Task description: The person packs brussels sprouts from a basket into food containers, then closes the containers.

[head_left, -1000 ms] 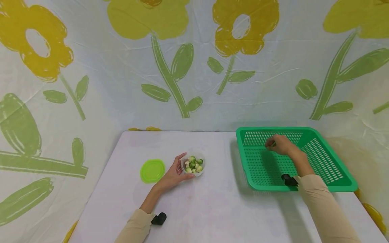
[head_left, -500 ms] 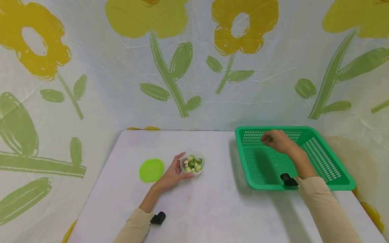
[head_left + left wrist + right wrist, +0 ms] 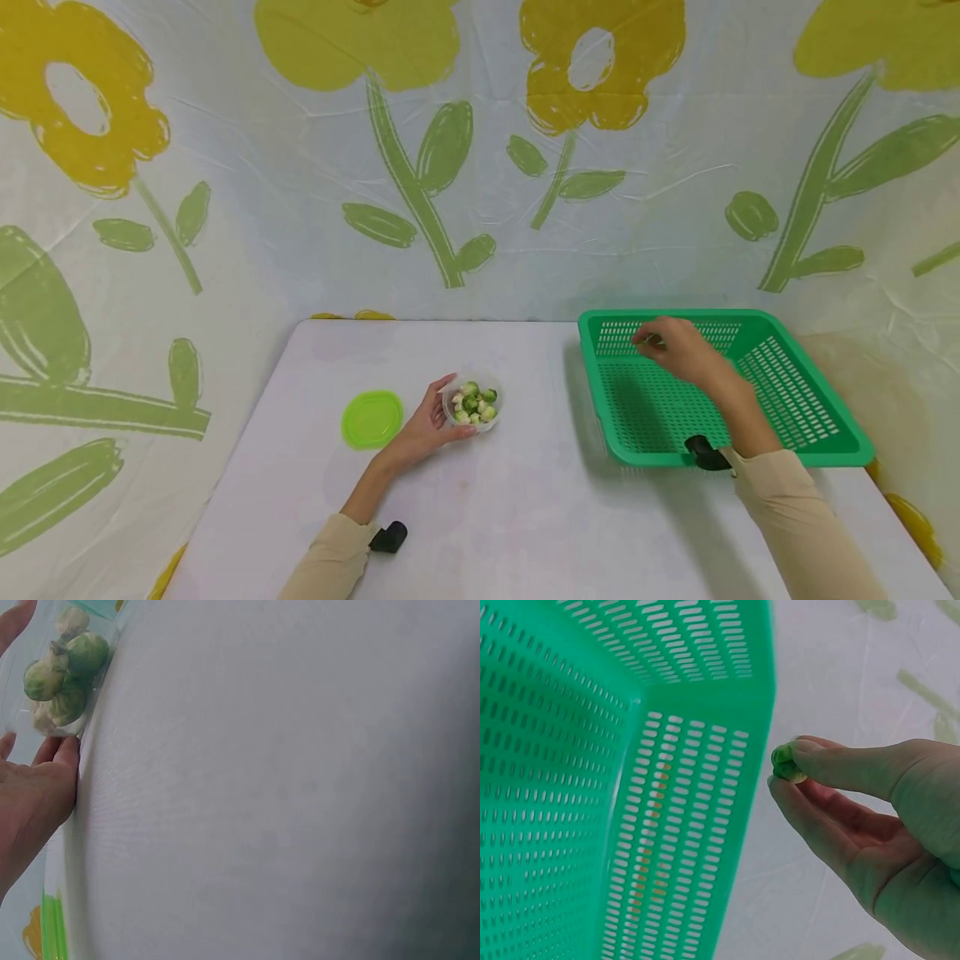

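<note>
My left hand (image 3: pixel 422 432) holds a small clear plastic container (image 3: pixel 450 408) on the table, thumb at its near side and fingers round its far left side. Several Brussels sprouts (image 3: pixel 69 675) lie inside it. Over the green basket (image 3: pixel 589 392), raised above its floor, is my right hand (image 3: pixel 675 346). Thumb and fingertips pinch one Brussels sprout (image 3: pixel 787 763), which shows plainly in the right wrist view; the head view barely shows it. No sprout can be seen on the visible part of the basket's floor.
A bright green lid (image 3: pixel 372 419) lies flat on the white table (image 3: pixel 517 508), left of the container. The basket stands at the table's right side with raised, slotted walls. A flower-printed curtain (image 3: pixel 300 208) hangs behind and beside the table.
My right hand has drifted left and slightly up over the basket, still pinching the Brussels sprout. The left hand and the container stay in place; the head view shifts slightly.
</note>
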The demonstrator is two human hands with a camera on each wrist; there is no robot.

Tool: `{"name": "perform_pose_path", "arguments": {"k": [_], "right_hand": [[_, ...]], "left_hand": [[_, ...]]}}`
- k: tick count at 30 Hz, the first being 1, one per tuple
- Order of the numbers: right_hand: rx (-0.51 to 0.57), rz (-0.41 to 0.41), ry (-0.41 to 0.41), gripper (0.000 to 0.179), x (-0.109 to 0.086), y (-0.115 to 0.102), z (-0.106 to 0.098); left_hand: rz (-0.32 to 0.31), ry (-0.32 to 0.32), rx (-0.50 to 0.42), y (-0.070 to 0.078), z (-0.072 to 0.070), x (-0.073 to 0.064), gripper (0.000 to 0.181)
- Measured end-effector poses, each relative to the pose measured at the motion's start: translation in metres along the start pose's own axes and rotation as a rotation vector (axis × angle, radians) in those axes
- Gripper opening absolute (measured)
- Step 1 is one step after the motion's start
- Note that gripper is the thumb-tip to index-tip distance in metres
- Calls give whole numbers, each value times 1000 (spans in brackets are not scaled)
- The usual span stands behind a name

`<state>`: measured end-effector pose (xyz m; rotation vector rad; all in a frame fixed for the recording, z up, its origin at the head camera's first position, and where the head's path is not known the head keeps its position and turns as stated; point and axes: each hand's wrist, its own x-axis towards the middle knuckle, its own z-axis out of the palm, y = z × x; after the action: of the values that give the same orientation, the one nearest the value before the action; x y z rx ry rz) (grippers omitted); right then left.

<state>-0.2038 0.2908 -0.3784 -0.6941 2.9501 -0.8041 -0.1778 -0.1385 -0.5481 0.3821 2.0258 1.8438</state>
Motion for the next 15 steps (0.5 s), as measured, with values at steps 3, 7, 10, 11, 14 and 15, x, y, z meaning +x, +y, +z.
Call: {"name": "perform_pose_path", "arguments": {"k": [3, 7, 10, 11, 14, 15], "right_hand": [[2, -18, 30, 13, -2, -6, 3], [-8, -59, 74, 14, -4, -14, 8], [-15, -98, 105, 14, -4, -18, 11], [-15, -106, 113, 14, -4, -20, 13], [-18, -113, 137, 14, -6, -26, 16], [-16, -113, 143, 13, -6, -28, 17]], "left_hand": [[4, -4, -6, 1, 0, 0, 100], [1, -5, -19, 2, 1, -1, 99], [-3, -5, -20, 3, 1, -1, 100], [-5, -6, -23, 4, 1, -1, 100], [-4, -9, -23, 5, 1, -2, 101], [-3, -10, -24, 5, 1, -2, 100]]}}
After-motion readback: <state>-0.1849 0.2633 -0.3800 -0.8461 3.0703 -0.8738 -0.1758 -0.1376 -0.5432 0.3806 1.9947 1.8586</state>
